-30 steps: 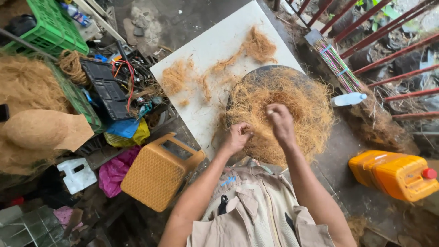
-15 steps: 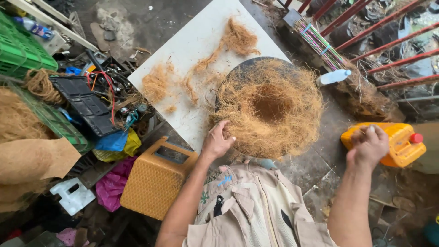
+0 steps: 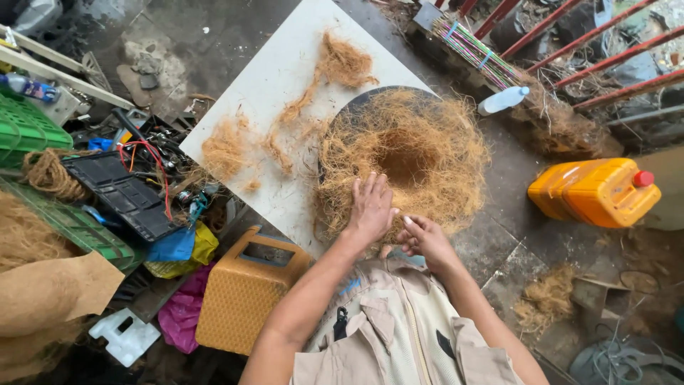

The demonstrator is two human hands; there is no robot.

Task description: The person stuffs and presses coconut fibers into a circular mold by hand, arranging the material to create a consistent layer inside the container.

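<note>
A ring-shaped nest of golden-brown coir fibre (image 3: 427, 142) lies over a dark round form on a white board (image 3: 285, 71). My left hand (image 3: 370, 207) lies flat on the nest's near rim, fingers stretched out and pressing the fibre. Just to its right, my right hand (image 3: 426, 241) is at the nest's near edge, with curled fingers pinching fibre strands. Loose tufts of fibre (image 3: 224, 146) lie scattered on the board to the left of the nest.
An orange jerrycan (image 3: 595, 191) lies on the ground at right. A yellow woven-look container (image 3: 246, 285) stands by my left arm. Left: green crates (image 3: 25, 128), a black tray (image 3: 121, 192), rope and fibre piles. Red bars and a white bottle (image 3: 502, 100) are behind the board.
My right hand has come back from the orange jerrycan to the nest's near edge. My left hand has shifted from beside the nest up onto its rim.
</note>
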